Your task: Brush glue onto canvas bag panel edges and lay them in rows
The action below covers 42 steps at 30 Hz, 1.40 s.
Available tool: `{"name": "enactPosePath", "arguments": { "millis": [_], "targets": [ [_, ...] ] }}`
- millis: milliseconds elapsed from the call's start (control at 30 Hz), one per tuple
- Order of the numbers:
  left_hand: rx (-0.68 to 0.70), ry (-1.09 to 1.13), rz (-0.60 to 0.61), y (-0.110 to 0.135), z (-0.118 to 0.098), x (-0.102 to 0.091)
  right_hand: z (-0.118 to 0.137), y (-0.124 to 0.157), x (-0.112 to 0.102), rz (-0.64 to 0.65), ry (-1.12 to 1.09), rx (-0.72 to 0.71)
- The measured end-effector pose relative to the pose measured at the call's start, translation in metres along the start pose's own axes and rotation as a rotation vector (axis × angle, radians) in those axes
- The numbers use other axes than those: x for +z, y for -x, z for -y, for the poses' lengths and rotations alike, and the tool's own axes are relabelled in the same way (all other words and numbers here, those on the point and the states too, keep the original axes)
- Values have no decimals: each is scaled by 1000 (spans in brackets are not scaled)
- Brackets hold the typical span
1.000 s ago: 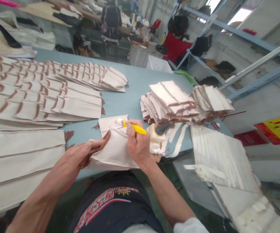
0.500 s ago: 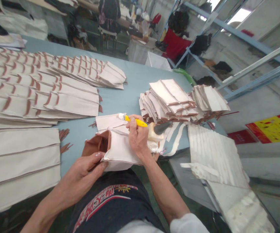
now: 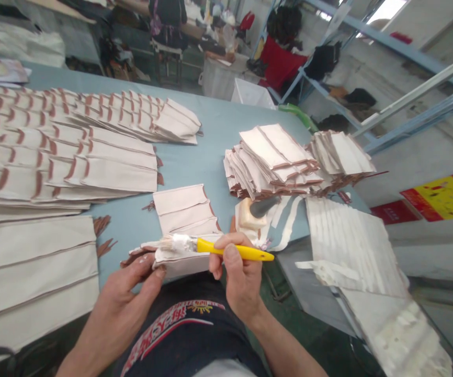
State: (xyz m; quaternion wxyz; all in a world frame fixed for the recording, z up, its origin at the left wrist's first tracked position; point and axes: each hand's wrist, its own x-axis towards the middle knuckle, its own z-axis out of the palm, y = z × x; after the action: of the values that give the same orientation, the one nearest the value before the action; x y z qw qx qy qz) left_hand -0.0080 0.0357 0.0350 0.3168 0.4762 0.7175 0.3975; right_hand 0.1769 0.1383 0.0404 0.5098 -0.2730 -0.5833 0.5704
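Note:
My left hand (image 3: 132, 288) pinches the left edge of a cream sewn pouch-like piece (image 3: 185, 266) with brown inner edges, held at the table's near edge. Between the fingers and thumb of my right hand (image 3: 240, 272) is a brush (image 3: 234, 250) with a yellow handle. Its bristles, coated in white paste, lie over the upper left rim of the piece; whether they touch it I cannot tell. Just beyond, a similar cream panel (image 3: 185, 209) with brown edging lies flat on the blue-grey table (image 3: 195, 162).
Rows of overlapping cream panels (image 3: 120, 157) cover the left side. Stacked panels (image 3: 273, 157) stand at the back right. Near my right hand are a pale block with a dark cone (image 3: 256, 212) and white strips (image 3: 289, 225). A paste-marked board (image 3: 352, 246) extends at the right.
My right hand has drawn the brush down and back from the flat panel to the held piece. That piece has tipped, its opening no longer facing me, and the flat panel shows more.

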Motion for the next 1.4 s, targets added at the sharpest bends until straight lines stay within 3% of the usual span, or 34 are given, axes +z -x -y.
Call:
{"name": "enactPosePath", "arguments": {
  "millis": [267, 567, 767, 1000, 1100, 1300, 1400],
  "targets": [
    [-2, 22, -71, 2, -8, 1, 14, 4, -5, 249, 226, -254],
    [-64, 38, -127, 4, -14, 1, 13, 6, -7, 210, 261, -173],
    [-5, 29, -145, 0, -15, 3, 11, 10, -15, 149, 214, -63],
    [184, -61, -132, -5, -12, 12, 26, 11, -19, 211, 319, -244],
    [256, -85, -110, -8, -17, 13, 31, 9, -24, 291, 395, -356],
    [299, -109, -83, -11, -24, 14, 45, 4, -38, 599, 631, -522],
    [277, -117, -66, -10, -23, 14, 49, 2, -36, 443, 497, -434]
  ]
}}
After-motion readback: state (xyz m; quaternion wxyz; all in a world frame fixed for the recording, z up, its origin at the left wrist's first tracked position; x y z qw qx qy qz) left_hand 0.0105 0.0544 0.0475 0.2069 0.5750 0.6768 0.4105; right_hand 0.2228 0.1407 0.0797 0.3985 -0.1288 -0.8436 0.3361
